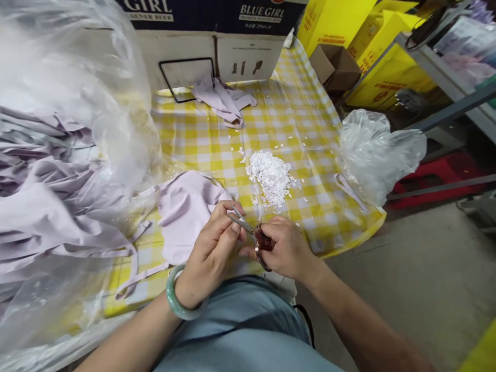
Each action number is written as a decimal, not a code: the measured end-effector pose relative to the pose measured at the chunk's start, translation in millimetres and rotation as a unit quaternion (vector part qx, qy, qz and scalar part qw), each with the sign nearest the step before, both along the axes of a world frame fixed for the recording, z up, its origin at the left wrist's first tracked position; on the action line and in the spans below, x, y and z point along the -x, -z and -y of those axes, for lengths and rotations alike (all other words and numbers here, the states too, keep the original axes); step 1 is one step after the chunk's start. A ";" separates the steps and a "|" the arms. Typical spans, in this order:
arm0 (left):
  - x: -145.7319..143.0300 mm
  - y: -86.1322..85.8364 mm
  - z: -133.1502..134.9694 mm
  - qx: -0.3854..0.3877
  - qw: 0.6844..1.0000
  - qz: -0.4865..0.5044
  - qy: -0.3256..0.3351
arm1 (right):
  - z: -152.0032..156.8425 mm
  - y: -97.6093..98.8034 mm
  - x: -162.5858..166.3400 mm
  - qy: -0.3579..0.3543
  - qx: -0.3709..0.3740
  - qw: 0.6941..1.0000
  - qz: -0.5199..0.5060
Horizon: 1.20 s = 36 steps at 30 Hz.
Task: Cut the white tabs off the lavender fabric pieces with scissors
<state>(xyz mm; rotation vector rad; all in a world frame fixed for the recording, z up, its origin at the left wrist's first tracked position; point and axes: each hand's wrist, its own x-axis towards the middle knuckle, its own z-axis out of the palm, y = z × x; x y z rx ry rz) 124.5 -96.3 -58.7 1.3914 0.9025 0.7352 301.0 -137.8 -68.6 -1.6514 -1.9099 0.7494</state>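
Observation:
My right hand [289, 248] is closed around the brown handles of a pair of scissors [245, 225]. The parted blades point left, into the fingertips of my left hand [217, 240]. That hand is pinched, thumb against fingers, and what lies between them is hidden. Right behind it a pale lilac garment [182, 217] with thin straps is spread on the cloth, running up to the fingers. A heap of small white pieces [271, 178] lies just beyond both hands, with loose bits scattered around it.
A yellow checked tablecloth [306, 124] covers the table. More lilac garments [46, 206] fill a large clear plastic bag [127, 93] at left. Another lilac piece [228, 103] lies by the beer cartons [248, 57] at the back. A crumpled clear bag [375, 150] hangs at the right edge.

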 end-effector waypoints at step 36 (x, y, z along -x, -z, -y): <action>55.4 -29.3 -35.8 -0.291 0.937 -0.180 -0.072 | -101.8 -26.6 68.9 0.027 0.131 0.928 -0.347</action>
